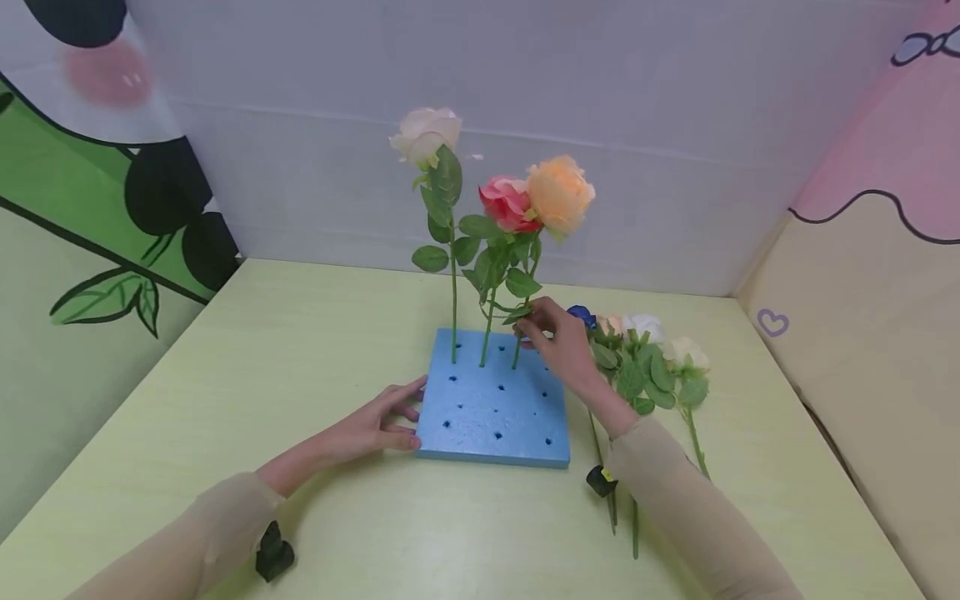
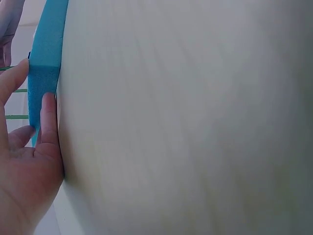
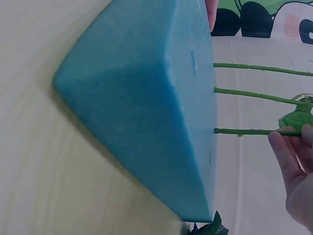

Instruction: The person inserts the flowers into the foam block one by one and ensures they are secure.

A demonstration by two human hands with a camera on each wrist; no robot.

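Note:
A blue foam block [image 1: 476, 446] with several holes lies on the table. Three artificial roses stand in its far part: a pale pink rose [image 1: 427, 135] at left, a red-pink rose [image 1: 504, 204] in the middle and a peach rose [image 1: 561, 196] at right. My right hand [image 1: 566, 354] pinches the peach rose's stem [image 3: 252, 132] low down, its foot meeting the block. At the block's left side my left hand [image 1: 375, 427] rests its fingers and thumb against the edge; the left wrist view shows that hand [image 2: 27, 181] touching the block's side.
Several more artificial flowers lie right of the block, among them a blue flower [image 1: 581, 315], a white flower [image 1: 643, 327] and a cream flower [image 1: 686, 354]; my right forearm partly covers their stems. A pale cloth wall [image 1: 637, 208] stands behind the table [image 1: 360, 517].

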